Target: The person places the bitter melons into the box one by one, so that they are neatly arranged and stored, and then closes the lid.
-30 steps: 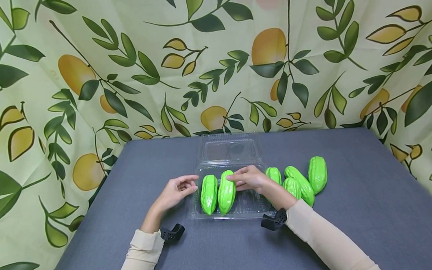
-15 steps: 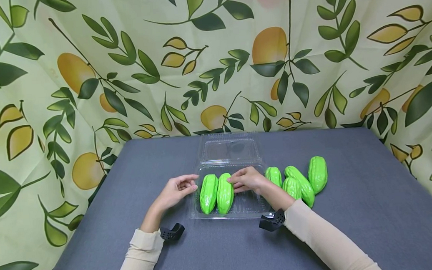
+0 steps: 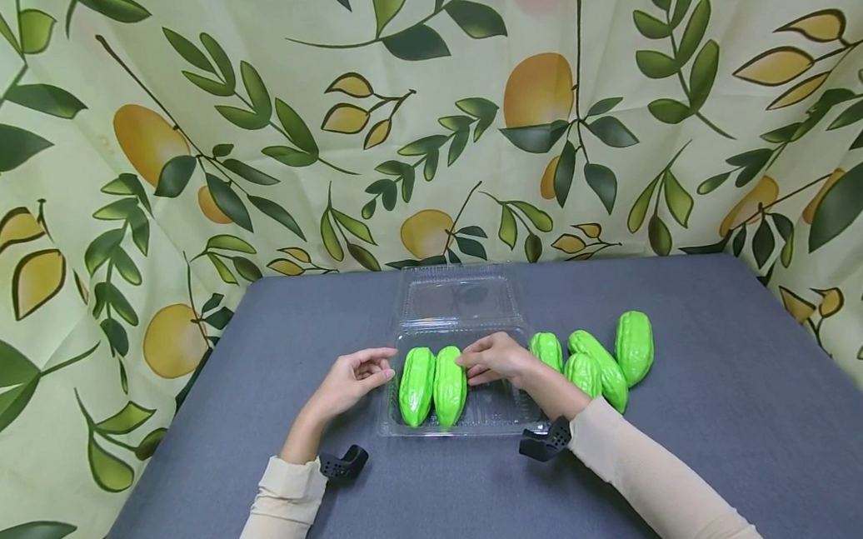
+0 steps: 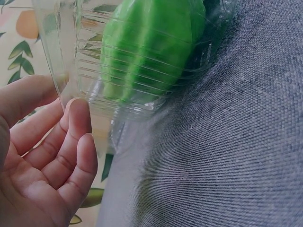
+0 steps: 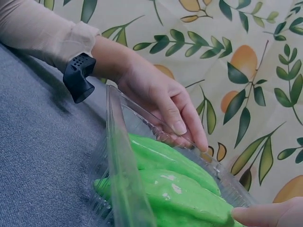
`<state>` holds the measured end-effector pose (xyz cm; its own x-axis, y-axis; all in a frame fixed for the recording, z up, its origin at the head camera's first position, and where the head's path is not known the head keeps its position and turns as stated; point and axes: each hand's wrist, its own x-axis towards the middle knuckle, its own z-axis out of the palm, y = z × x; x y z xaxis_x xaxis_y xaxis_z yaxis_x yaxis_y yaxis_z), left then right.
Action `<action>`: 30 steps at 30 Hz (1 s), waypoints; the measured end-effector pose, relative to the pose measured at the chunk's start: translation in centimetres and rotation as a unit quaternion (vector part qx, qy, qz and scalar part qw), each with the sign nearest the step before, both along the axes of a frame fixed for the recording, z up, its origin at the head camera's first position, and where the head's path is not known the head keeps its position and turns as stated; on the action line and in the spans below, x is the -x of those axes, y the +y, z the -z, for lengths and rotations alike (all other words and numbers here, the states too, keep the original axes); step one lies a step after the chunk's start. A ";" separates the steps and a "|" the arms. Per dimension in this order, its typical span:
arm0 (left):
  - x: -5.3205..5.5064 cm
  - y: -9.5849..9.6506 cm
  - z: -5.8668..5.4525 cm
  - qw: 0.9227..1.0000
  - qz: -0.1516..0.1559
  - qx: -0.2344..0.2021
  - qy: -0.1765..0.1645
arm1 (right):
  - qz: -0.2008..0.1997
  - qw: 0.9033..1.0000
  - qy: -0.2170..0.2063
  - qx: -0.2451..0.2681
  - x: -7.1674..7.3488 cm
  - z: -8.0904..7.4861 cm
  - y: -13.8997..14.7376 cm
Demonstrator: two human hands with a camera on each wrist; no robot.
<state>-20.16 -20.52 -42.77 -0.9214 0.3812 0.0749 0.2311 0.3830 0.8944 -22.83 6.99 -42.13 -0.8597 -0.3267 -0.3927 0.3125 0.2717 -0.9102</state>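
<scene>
Two bright green, ridged bitter melons lie side by side in the left part of a clear plastic clamshell box: the left melon and the right melon. My right hand reaches over the box from the right, its fingertips at the upper right side of the right melon. In the right wrist view one fingertip touches a melon's end. My left hand is at the box's left edge, fingers loosely bent. In the left wrist view its fingertips meet the clear rim.
Several more bitter melons lie on the grey cloth table right of the box, partly behind my right forearm. The box's lid lies folded back behind it. A leaf-patterned curtain stands along the table's far edge.
The right melon has shifted slightly left and settled beside the other, which moved slightly left too. My right fingertips now lie at its side rather than over it. My left hand stayed put.
</scene>
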 end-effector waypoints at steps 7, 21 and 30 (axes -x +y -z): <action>0.0 0.0 0.0 1.000 0.003 0.004 0.005 | 0.011 1.000 0.006 0.010 -0.1 -0.4 0.4; 0.1 -0.1 0.2 1.000 -0.001 0.002 0.008 | 0.027 0.998 0.030 0.044 -1.1 -1.3 1.2; 0.0 0.0 0.2 1.000 0.001 0.000 0.008 | 0.017 0.997 0.044 0.067 -2.0 -2.2 2.4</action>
<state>-20.21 -20.55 -43.02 -0.9191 0.3836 0.0896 0.2462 0.3817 0.8909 -20.84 9.42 -39.96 -0.9006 -0.3407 -0.2699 0.2369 0.1359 -0.9620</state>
